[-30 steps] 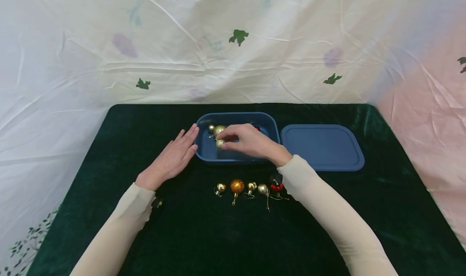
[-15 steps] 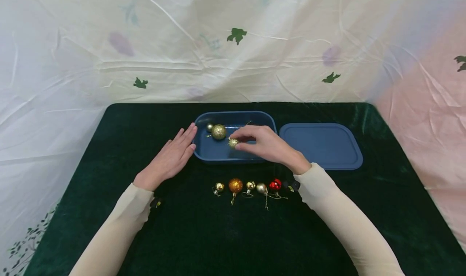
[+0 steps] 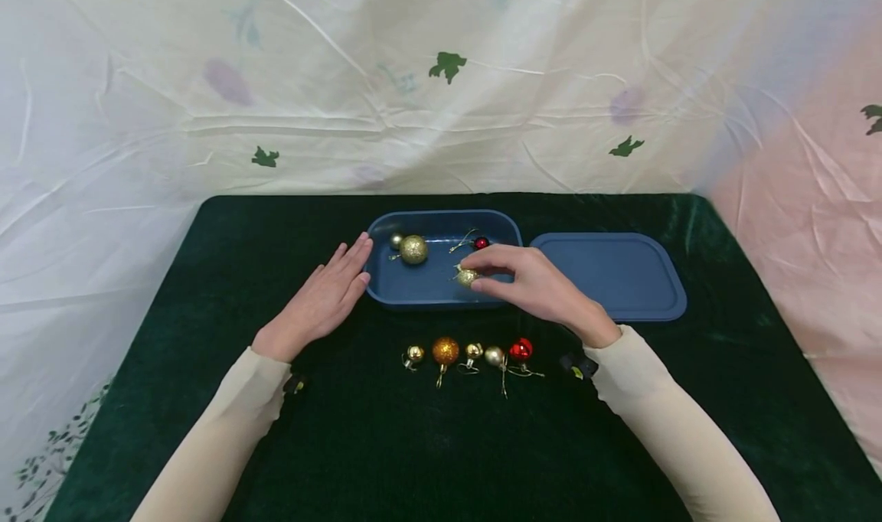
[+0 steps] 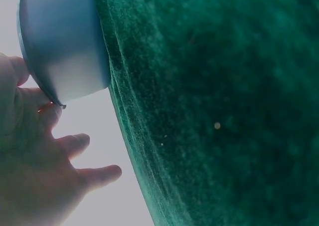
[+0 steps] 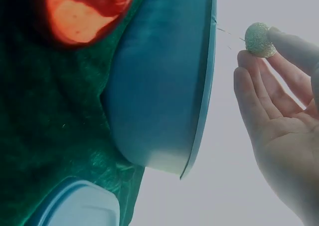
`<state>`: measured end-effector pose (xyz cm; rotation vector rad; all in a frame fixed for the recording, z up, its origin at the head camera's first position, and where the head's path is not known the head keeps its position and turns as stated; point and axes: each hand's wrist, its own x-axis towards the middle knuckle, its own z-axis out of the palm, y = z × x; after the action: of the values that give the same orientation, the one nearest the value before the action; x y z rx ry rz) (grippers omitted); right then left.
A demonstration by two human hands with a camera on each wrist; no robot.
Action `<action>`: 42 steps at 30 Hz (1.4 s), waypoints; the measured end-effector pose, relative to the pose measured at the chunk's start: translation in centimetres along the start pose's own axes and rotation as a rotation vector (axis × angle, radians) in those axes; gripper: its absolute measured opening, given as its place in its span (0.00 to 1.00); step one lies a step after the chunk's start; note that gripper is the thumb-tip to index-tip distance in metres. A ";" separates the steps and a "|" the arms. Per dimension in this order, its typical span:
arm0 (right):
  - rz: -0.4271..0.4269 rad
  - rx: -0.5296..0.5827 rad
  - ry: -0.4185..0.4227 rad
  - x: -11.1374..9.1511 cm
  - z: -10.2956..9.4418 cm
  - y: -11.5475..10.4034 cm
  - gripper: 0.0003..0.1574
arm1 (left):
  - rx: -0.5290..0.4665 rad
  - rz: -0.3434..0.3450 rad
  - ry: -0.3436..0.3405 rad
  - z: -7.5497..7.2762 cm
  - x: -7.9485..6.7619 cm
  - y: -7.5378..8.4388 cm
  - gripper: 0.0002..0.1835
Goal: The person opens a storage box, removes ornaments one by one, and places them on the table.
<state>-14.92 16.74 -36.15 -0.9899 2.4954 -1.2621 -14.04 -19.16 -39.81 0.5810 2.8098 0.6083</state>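
Observation:
My right hand [image 3: 534,285] pinches a small gold glitter bauble [image 3: 466,276] between thumb and fingers, over the front right part of a blue box [image 3: 441,303]. The right wrist view shows this bauble [image 5: 259,40] above the box rim, a thin thread trailing from it. My left hand [image 3: 320,304] lies with fingers extended, fingertips at the box's left rim. Inside the box, a larger gold glitter bauble [image 3: 414,250] and a small gold bauble [image 3: 396,240] sit at the left; a small dark red bauble [image 3: 481,243] lies at the back right.
In front of the box runs a row of baubles: a gold one [image 3: 415,353], an orange glitter one [image 3: 445,350], another gold one [image 3: 474,350], a pale one [image 3: 494,356] and a red one [image 3: 521,349]. Right of the box lies its blue lid [image 3: 609,275] on the green cloth [image 3: 413,453].
My right hand has moved rightward across the box with the gold glitter bauble, bringing the dark red one into sight. My left hand stays at the rim.

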 end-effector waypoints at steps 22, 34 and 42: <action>0.039 -0.035 0.074 -6.0 -0.8 1.4 0.21 | 0.005 0.009 -0.003 -0.1 -0.2 -0.2 0.34; 0.064 -0.104 0.111 -9.0 -1.6 2.3 0.21 | 0.012 -0.002 -0.009 -0.1 0.0 -0.3 0.34; 0.056 -0.130 0.128 -10.5 -2.0 2.6 0.23 | 0.022 -0.007 -0.013 -0.1 0.0 -0.2 0.34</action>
<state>-8.99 25.75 -38.35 -0.8855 2.7131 -1.1960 -14.14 -19.37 -39.77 0.5775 2.8084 0.5705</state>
